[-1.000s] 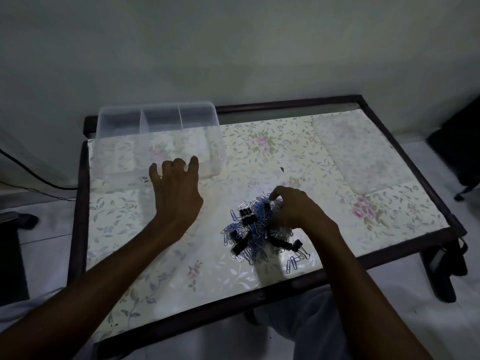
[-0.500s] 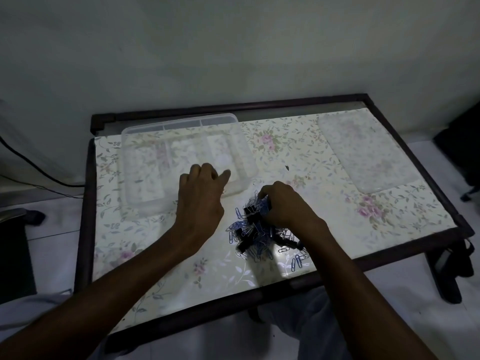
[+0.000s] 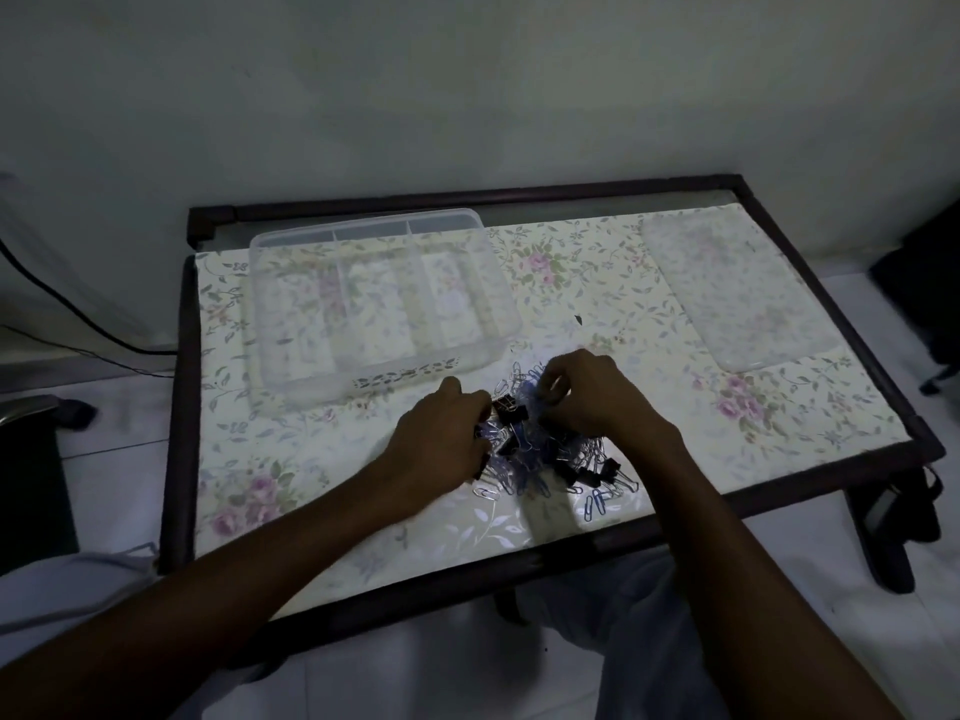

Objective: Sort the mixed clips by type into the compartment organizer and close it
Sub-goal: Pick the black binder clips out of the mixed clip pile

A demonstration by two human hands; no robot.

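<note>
A clear organizer [image 3: 372,388] with three compartments stands open at the table's back left, and I see nothing in its compartments. Its clear lid [image 3: 737,293] lies flat at the back right. A mixed pile of clips [image 3: 535,462], black binder clips and blue and silver paper clips, sits near the front edge, just in front of the organizer. My left hand [image 3: 441,439] is at the pile's left side with its fingers curled; its fingertips are hidden. My right hand [image 3: 592,397] is on the pile's far right, thumb and fingers curled into the clips and pinching some.
The low table [image 3: 291,449] has a floral cover and a dark raised frame, and it stands against a pale wall. My knees are under its front edge. A dark cable runs along the floor at left, and dark objects stand on the floor at left and right.
The organizer slid right, toward the pile, under my left hand. That hand then left it and came down to the pile's left side. My right hand stayed in the clips.
</note>
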